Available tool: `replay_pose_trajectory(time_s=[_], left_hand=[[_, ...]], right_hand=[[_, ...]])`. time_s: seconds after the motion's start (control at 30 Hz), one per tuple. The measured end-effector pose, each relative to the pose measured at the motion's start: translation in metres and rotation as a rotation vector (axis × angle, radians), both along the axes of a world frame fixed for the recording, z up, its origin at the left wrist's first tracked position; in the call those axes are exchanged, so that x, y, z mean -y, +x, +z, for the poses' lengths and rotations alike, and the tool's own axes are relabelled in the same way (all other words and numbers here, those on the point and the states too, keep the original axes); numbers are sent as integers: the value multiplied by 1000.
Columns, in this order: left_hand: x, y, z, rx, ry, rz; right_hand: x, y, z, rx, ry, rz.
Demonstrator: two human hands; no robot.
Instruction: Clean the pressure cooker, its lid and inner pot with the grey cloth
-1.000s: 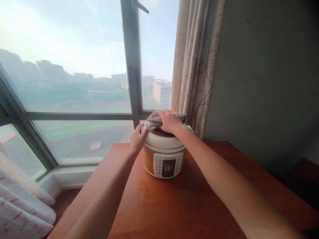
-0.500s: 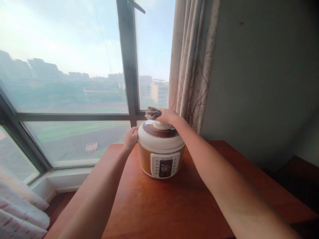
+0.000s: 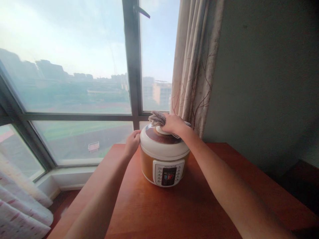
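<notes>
- Head view: a round cooker with a white lid, an orange body and a button panel on its front stands on a reddish wooden table, toward the table's far edge.
- The right hand rests on the back of the cooker's lid, fingers curled tight around a bunched grey cloth. The cloth presses on the lid near the pale knob at its middle and sticks out to the left of the hand.
- The left hand lies against the left side of the cooker, at the level of the lid's rim. Its fingers are loosely curled and touch the cooker's wall; it holds nothing else.
- Both bare forearms reach in from the near edge of the table, one on each side of the cooker.
- Behind the cooker is a large window with a dark frame, showing hazy buildings and a green field.
- A pale patterned curtain hangs just behind and to the right of the cooker, beside a grey-green wall.
- Far left of the cooker, low down, is more pink-flecked white curtain.
</notes>
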State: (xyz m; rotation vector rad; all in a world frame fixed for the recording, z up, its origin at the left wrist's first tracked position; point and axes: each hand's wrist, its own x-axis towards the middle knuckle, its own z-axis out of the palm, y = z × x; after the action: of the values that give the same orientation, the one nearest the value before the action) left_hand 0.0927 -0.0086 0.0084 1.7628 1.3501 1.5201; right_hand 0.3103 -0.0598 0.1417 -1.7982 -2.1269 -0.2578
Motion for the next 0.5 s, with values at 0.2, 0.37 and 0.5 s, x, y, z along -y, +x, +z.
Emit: replay_pose_trajectory(time_s=[0.2,0.37,0.5], left_hand=[[6,-2,-2,3,2,6],[7,-1,-2,27,8,-20],[6,0,-3,53,3,-26]], right_hand=[[25,5,-16,1,84,73],[50,15,-39,71,232,177],[78,19,-54,25,240,214]])
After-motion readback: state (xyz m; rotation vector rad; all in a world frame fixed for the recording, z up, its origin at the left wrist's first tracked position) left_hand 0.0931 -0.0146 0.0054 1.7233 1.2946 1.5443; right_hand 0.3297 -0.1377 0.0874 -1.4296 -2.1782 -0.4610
